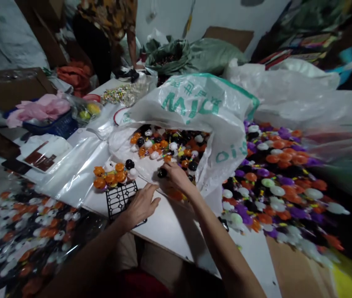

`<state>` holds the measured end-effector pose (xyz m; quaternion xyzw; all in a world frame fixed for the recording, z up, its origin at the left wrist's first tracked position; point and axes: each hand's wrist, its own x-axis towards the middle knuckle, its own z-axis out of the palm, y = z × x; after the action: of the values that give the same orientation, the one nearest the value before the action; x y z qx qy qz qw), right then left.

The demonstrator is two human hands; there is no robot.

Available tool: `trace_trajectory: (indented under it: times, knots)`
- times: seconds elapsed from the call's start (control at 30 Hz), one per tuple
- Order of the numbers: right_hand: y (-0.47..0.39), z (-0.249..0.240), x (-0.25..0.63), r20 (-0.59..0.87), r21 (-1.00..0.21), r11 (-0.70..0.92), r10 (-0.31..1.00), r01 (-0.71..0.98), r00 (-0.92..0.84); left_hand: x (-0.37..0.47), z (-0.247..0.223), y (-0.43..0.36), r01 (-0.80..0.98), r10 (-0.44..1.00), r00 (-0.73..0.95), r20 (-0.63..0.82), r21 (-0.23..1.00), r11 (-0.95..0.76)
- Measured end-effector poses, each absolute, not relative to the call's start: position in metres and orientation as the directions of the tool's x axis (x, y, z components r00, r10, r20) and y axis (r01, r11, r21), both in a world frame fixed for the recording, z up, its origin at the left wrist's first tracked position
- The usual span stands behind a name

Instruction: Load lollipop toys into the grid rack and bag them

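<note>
At the mouth of a white plastic sack with green print, my right hand has its fingers closed around a small black round toy. Inside the sack lie many small orange, white and black figures. My left hand rests on the table with fingers stretched out, beside a black plastic grid whose right part it covers. A cluster of orange, white and black figures sits at the grid's far edge.
Heaps of colourful toys lie to the right and in bags at lower left. Clear plastic bags cover the table's left side. A blue basket with pink plastic stands behind. Another person stands at the far end.
</note>
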<state>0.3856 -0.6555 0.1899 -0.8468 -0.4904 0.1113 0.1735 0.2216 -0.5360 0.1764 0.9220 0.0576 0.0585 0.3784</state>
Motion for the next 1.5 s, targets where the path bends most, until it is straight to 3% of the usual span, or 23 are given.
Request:
trace_trajectory:
  times: [0.07,0.13,0.3,0.4,0.47,0.53,0.63,0.73,0.87,1.1,1.23,1.3,1.4,1.5]
  knots:
    - [-0.667,0.191,0.364,0.076,-0.639,-0.339,0.866,0.691,0.495,0.226,0.151,-0.543,0.176,0.330,0.944,-0.008,0.858,-0.483]
    - [-0.677,0.196,0.341,0.101,-0.797,-0.203,0.884,0.568,0.457,0.227,0.135,-0.546,0.176,0.431,0.902,-0.039,0.943,-0.282]
    - [-0.665,0.209,0.325,-0.007,-0.874,-0.114,0.975,0.472,0.224,0.191,0.134,-0.540,0.109,0.477,0.875,-0.089,0.994,-0.014]
    - [-0.630,0.204,0.357,-0.060,-0.707,-0.245,0.956,0.663,0.289,0.141,0.150,-0.519,0.113,0.499,0.865,-0.049,0.989,-0.099]
    - [-0.602,0.194,0.385,-0.031,-0.425,-0.441,0.880,0.790,0.475,0.112,0.160,-0.497,0.196,0.605,0.795,-0.044,0.963,-0.188]
    - [-0.578,0.183,0.407,0.004,-0.145,-0.593,0.800,0.792,0.600,0.093,0.165,-0.475,0.320,0.745,0.664,-0.071,0.927,-0.197]
    - [-0.563,0.169,0.417,-0.008,0.076,-0.605,0.795,0.793,0.607,0.086,0.163,-0.451,0.404,0.850,0.521,-0.077,0.900,-0.166]
    - [-0.577,0.164,0.398,-0.071,0.146,-0.493,0.860,0.858,0.506,0.092,0.155,-0.441,0.376,0.857,0.509,-0.081,0.917,-0.136]
    - [-0.605,0.168,0.359,-0.128,0.108,-0.382,0.910,0.918,0.394,0.104,0.144,-0.436,0.346,0.827,0.546,-0.133,0.935,-0.078]
    - [-0.611,0.160,0.372,-0.165,0.067,-0.532,0.828,0.844,0.536,0.111,0.126,-0.442,0.334,0.810,0.585,-0.035,0.921,-0.201]
    - [-0.622,0.159,0.386,-0.136,-0.073,-0.568,0.820,0.820,0.556,0.109,0.116,-0.442,0.383,0.799,0.601,-0.035,0.890,-0.249]
    - [-0.631,0.164,0.378,-0.082,-0.293,-0.541,0.836,0.788,0.543,0.109,0.112,-0.441,0.411,0.778,0.628,-0.017,0.856,-0.313]
    - [-0.635,0.172,0.348,0.077,-0.658,-0.373,0.831,0.654,0.551,0.112,0.108,-0.437,0.380,0.717,0.694,0.062,0.815,-0.438]
    - [-0.623,0.168,0.310,0.074,-0.820,-0.264,0.831,0.508,0.551,0.119,0.108,-0.433,0.339,0.659,0.740,0.138,0.769,-0.542]
